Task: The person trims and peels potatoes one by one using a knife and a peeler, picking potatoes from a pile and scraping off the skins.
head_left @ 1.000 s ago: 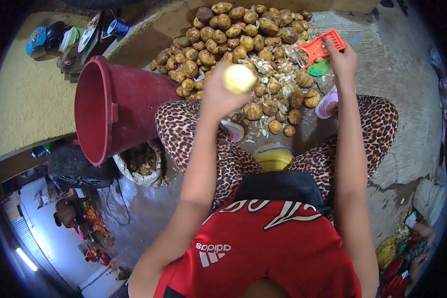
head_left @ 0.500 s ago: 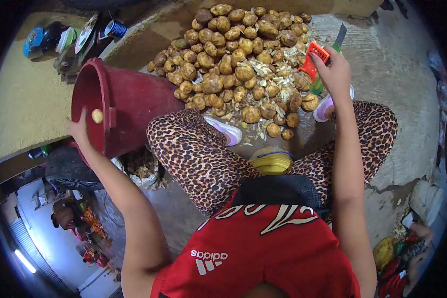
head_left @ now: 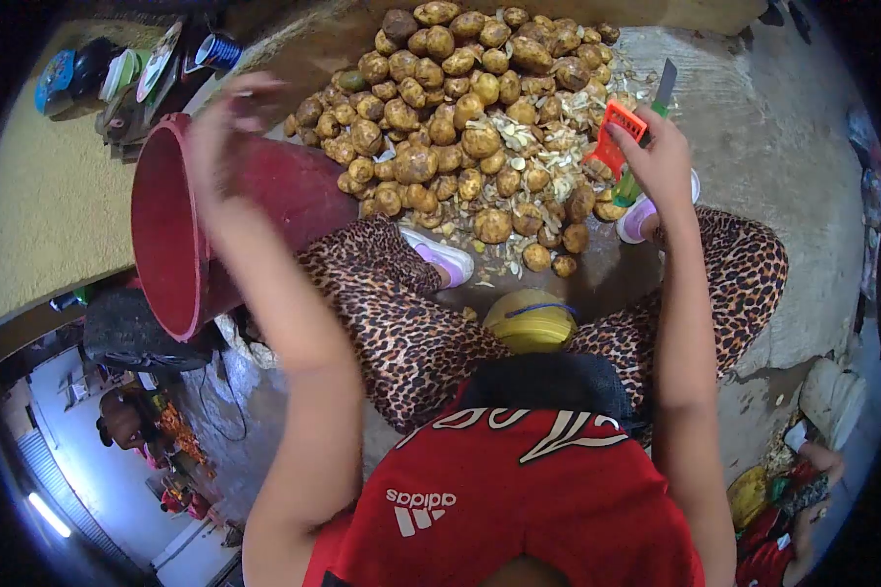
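Note:
My left hand (head_left: pixel 227 127) is smeared by motion over the rim of the dark red bucket (head_left: pixel 284 191). Its fingers look apart, with nothing visible in them. The bucket lies tilted on its side, mouth to the left. On the right, my right hand (head_left: pixel 656 152) grips an orange slotted peeler (head_left: pixel 621 132) together with a green-handled knife (head_left: pixel 666 86), blade pointing up and away. Beyond my feet a heap of unpeeled potatoes (head_left: pixel 440 108) spreads over the floor, with pale peelings (head_left: pixel 519 142) scattered on its near right side.
A yellow container (head_left: pixel 531 321) stands between my legs. Dishes and a blue cup (head_left: pixel 218 52) sit on the ledge (head_left: pixel 29 215) at left. A black covered bundle (head_left: pixel 137 328) is below the bucket. Other people (head_left: pixel 127 421) appear at lower left and lower right.
A peeled potato seen at the bucket's mouth has left my left hand and is out of sight. That hand has swung up and right, over the rim. My right hand barely moved.

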The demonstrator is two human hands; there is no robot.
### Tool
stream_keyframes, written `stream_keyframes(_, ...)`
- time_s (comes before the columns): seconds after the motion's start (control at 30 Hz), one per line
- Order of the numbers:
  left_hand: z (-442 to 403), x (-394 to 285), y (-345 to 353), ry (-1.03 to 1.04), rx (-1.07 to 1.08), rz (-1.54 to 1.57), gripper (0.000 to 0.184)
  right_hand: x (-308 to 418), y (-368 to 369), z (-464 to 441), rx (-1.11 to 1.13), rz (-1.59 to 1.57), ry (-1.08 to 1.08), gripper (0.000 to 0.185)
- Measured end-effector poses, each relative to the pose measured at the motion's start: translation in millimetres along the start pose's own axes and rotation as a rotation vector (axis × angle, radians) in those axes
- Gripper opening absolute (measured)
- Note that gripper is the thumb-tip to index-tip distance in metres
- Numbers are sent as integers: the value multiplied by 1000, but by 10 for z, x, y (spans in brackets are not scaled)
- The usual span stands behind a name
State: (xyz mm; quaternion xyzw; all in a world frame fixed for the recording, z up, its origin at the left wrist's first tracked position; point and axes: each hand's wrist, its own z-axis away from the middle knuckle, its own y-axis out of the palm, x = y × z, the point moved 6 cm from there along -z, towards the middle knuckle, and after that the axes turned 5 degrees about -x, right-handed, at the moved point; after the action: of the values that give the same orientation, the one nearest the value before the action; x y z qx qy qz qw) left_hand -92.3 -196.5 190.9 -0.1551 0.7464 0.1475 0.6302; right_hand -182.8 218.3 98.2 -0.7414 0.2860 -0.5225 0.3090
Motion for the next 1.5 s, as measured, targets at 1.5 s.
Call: stream_keyframes(1.5,785,1583,1536,-643,294,914,74,59,578,475,373,-1494,959,18)
